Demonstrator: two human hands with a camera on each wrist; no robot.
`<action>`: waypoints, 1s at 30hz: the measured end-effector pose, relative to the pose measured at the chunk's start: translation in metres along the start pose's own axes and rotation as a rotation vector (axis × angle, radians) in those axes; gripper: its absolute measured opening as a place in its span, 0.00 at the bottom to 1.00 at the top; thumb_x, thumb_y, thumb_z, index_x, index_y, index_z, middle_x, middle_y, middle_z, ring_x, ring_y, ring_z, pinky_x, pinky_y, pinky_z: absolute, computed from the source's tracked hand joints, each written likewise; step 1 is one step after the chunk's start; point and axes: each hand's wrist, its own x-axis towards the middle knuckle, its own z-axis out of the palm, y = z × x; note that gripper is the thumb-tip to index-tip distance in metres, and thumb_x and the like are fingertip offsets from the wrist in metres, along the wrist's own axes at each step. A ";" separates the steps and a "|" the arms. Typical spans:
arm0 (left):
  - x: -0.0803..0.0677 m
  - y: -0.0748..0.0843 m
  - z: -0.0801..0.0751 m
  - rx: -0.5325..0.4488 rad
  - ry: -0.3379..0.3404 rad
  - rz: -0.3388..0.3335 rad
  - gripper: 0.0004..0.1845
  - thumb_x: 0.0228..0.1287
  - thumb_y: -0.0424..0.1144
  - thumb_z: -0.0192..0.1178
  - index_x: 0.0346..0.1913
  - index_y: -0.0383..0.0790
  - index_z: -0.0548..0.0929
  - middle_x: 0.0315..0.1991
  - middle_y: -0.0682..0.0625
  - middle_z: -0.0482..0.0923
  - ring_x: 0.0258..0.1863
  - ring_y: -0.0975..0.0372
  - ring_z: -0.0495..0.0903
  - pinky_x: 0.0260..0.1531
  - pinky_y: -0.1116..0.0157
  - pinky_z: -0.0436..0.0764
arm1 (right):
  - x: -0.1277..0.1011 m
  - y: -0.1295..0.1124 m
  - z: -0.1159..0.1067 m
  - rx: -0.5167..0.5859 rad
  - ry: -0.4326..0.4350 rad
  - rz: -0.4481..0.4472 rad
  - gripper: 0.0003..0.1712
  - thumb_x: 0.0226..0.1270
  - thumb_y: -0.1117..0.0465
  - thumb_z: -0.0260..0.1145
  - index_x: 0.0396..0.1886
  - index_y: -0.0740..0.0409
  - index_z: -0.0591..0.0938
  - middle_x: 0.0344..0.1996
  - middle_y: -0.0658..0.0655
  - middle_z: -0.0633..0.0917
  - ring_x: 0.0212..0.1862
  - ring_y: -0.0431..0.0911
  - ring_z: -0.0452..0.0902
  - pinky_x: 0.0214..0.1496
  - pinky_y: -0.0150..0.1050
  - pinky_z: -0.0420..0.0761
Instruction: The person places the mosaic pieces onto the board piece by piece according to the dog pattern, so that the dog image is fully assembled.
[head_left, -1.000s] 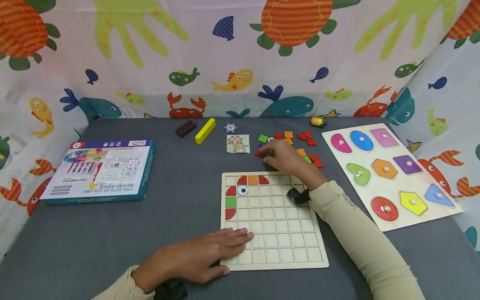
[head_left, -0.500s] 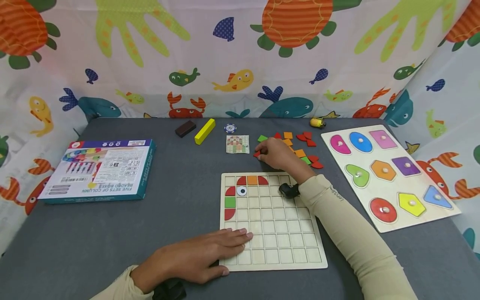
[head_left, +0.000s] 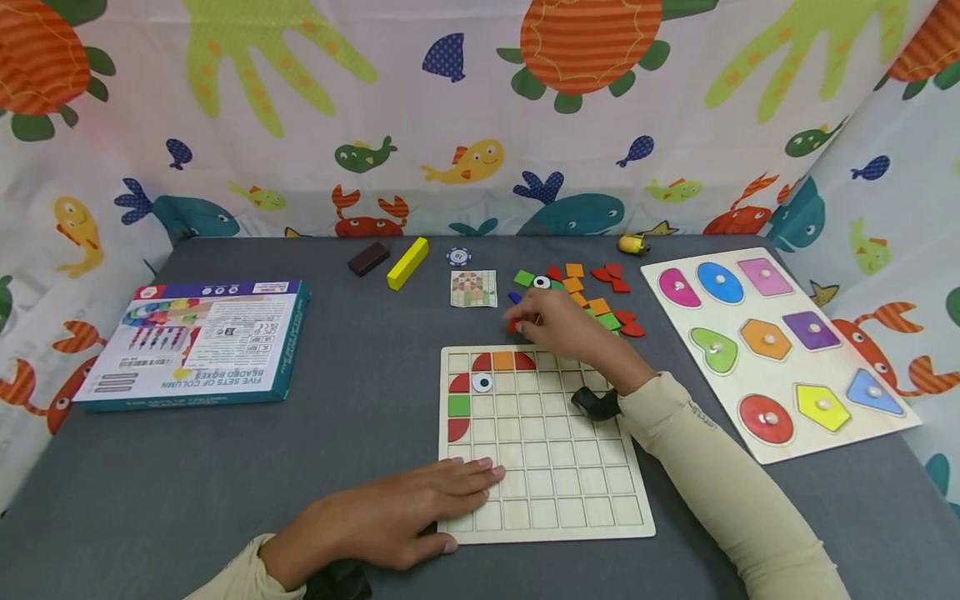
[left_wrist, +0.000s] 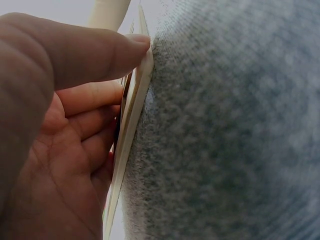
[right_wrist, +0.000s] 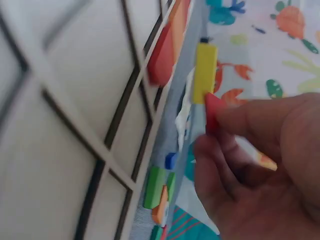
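My left hand (head_left: 408, 512) rests with straight fingers on the near left corner of a wooden grid board (head_left: 558, 454), its thumb by the near edge. In the left wrist view the thumb (left_wrist: 100, 57) lies along the board's edge (left_wrist: 131, 115). Between thumb and fingers my right hand (head_left: 558, 325) pinches a small red tile (right_wrist: 213, 112), beyond the board's far edge. Along the board's far left lie red quarter-round tiles (head_left: 458, 429), a green square (head_left: 459, 406), an orange square (head_left: 503, 361) and an eye tile (head_left: 482, 382).
Loose coloured tiles (head_left: 574, 270) lie behind the right hand. A picture card (head_left: 473, 289), a poker chip (head_left: 459, 257), a yellow bar (head_left: 408, 264) and a dark brown bar (head_left: 368, 259) lie at the back. A flat box (head_left: 195, 346) is left; a knobbed shape puzzle (head_left: 783, 375) is right.
The right hand has picked up the red tile and drawn slightly back from the loose tiles, uncovering an eye tile and a blue one. The left hand has stayed put.
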 end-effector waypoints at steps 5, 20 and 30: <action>0.000 0.000 -0.001 -0.009 -0.006 -0.001 0.36 0.70 0.36 0.59 0.76 0.39 0.55 0.77 0.52 0.47 0.75 0.59 0.47 0.71 0.59 0.54 | -0.016 -0.010 0.004 0.052 -0.083 -0.069 0.11 0.65 0.71 0.65 0.46 0.61 0.87 0.38 0.51 0.84 0.39 0.43 0.76 0.39 0.37 0.79; 0.002 0.001 -0.001 -0.017 -0.010 -0.009 0.36 0.70 0.36 0.59 0.75 0.38 0.55 0.77 0.52 0.47 0.75 0.59 0.47 0.71 0.59 0.54 | -0.030 -0.023 0.024 0.003 -0.155 -0.099 0.07 0.62 0.70 0.67 0.35 0.55 0.88 0.29 0.44 0.81 0.31 0.39 0.74 0.33 0.34 0.78; 0.002 0.000 -0.001 -0.026 -0.011 -0.025 0.37 0.69 0.37 0.60 0.76 0.40 0.55 0.77 0.53 0.48 0.75 0.60 0.47 0.71 0.58 0.55 | -0.029 -0.026 0.022 -0.063 -0.199 -0.123 0.07 0.61 0.69 0.69 0.38 0.58 0.89 0.31 0.47 0.80 0.33 0.39 0.74 0.35 0.33 0.77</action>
